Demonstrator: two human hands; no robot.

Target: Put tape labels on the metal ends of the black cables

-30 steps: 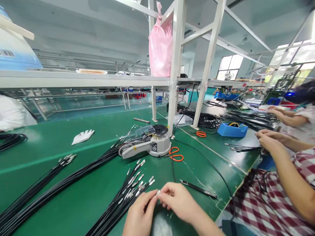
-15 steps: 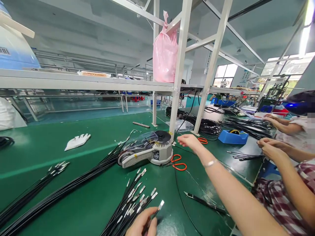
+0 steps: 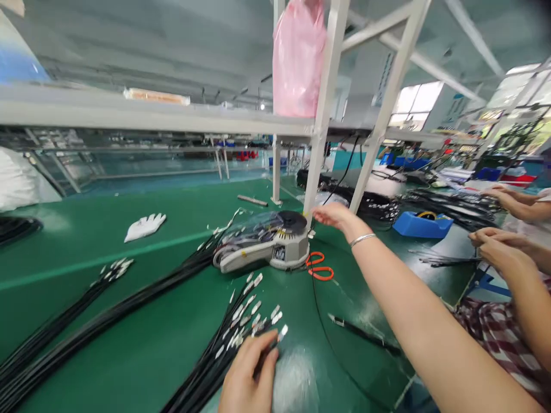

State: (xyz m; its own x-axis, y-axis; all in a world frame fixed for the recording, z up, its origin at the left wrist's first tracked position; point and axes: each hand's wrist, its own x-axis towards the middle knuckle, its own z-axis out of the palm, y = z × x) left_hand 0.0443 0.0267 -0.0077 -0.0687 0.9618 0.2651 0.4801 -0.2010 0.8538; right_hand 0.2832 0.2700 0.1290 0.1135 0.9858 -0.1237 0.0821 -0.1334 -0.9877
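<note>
My left hand [image 3: 249, 373] pinches the end of a black cable, whose white tip [image 3: 282, 332] sticks out past the fingertips. Beside it a bundle of black cables [image 3: 215, 355] with pale connector ends fans over the green table. My right hand [image 3: 333, 215], with a bracelet at the wrist, reaches to the right side of the round tape dispenser [image 3: 291, 246]. Its fingers are blurred, and whether they hold anything does not show. Orange-handled scissors [image 3: 321, 273] lie beside the dispenser, and a black-handled knife [image 3: 365, 334] rests nearer me.
More black cables [image 3: 142, 292] and a white glove [image 3: 145, 227] lie at left. White shelf posts [image 3: 323, 109] rise behind the dispenser. A blue tape holder [image 3: 422, 225] stands at right, near other people's hands [image 3: 503, 249]. A thin black cord crosses the table.
The view has shifted, so the table items appear higher. My left hand still pinches the cable end. My right hand stays by the dispenser, now at its right edge with the palm turned more upward.
</note>
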